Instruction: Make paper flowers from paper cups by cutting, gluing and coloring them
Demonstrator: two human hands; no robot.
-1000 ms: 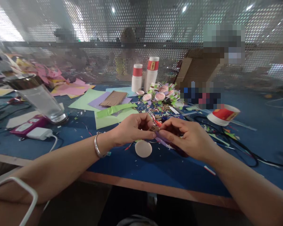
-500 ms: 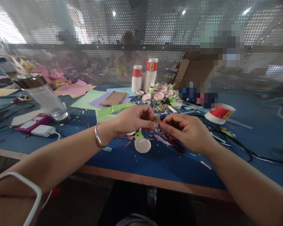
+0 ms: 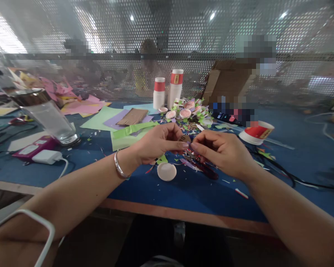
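Observation:
Between thumb and fingers, my left hand (image 3: 156, 144) pinches a small brown cardboard piece (image 3: 185, 138) with dark printed characters. My right hand (image 3: 225, 152) is closed too, its thumb and fingertips meeting at the right edge of that piece; whether it grips anything else is hidden. Below the hands, a white round paper cup base (image 3: 167, 171) lies on the blue tabletop (image 3: 183, 200). A dark red handled tool (image 3: 208, 171), partly covered, rests under my right hand. Green and purple paper scraps (image 3: 163, 159) are strewn around.
Behind the hands sits a heap of paper discs and clippings (image 3: 190, 109), with stacked paper cups (image 3: 176, 87) beyond. A clear bottle (image 3: 51, 116) and purple box (image 3: 36, 148) stand left. A cut red-and-white cup (image 3: 256, 132) and black cables (image 3: 281, 171) lie right.
The cardboard piece has turned slightly and shows more of its face between my fingers. Both hands stay nearly in place, and the whole view has shifted a little.

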